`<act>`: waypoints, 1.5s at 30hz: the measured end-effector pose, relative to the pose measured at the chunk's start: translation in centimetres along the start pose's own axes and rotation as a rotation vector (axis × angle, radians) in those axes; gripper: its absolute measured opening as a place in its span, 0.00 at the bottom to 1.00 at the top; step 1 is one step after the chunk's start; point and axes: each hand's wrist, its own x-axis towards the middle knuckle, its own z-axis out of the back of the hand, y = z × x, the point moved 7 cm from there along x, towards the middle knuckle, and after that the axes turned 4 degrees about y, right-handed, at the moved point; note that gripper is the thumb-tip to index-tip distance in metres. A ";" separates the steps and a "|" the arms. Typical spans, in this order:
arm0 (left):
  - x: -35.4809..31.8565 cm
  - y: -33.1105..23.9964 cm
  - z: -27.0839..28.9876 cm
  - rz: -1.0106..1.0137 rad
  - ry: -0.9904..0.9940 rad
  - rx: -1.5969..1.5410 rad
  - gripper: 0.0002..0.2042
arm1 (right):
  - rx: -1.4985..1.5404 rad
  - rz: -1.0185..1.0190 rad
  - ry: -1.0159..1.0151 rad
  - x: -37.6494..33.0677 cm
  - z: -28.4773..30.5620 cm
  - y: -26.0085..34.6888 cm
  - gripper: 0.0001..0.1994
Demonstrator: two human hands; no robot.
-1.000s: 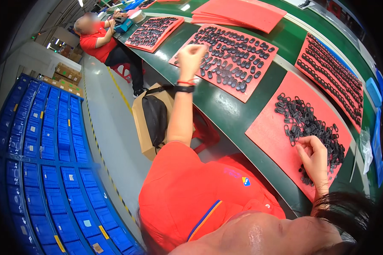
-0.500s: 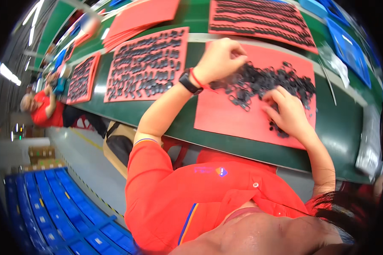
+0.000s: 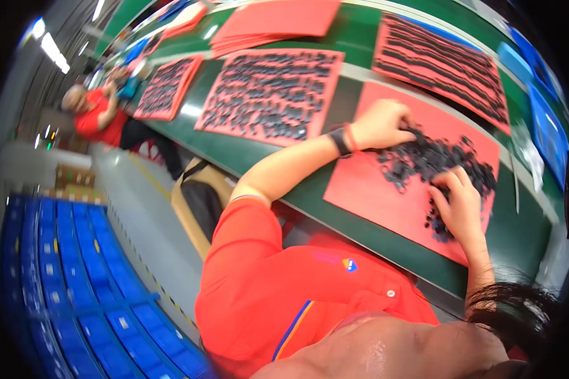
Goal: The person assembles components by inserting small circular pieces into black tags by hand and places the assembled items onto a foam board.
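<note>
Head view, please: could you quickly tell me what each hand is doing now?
Left hand: curled on the pile of small black parts; grip cannot be told.
Right hand: fingers spread, flat on the pile.

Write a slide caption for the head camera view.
Both hands, left and right, sort a pile of small black parts on a red mat.

factory line: green workbench, red sorting mats
</note>
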 end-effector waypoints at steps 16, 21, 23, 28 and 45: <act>0.0 0.8 0.7 0.289 -0.037 -0.607 0.08 | 0.084 0.056 0.406 -0.2 -0.8 0.8 0.08; -1.6 -3.7 -3.7 0.376 0.260 -0.845 0.10 | 0.427 0.003 0.343 -0.1 0.3 -0.7 0.06; -2.8 -4.0 -5.0 0.460 0.300 -0.912 0.10 | 0.726 -0.161 0.325 0.0 0.3 -1.5 0.04; -3.0 -3.7 -5.6 0.489 0.282 -0.948 0.10 | 0.751 -0.133 0.111 0.2 0.7 -3.6 0.09; -2.2 -3.1 -4.8 0.443 0.090 -1.136 0.08 | 0.736 -0.232 -0.047 0.0 0.1 -3.5 0.04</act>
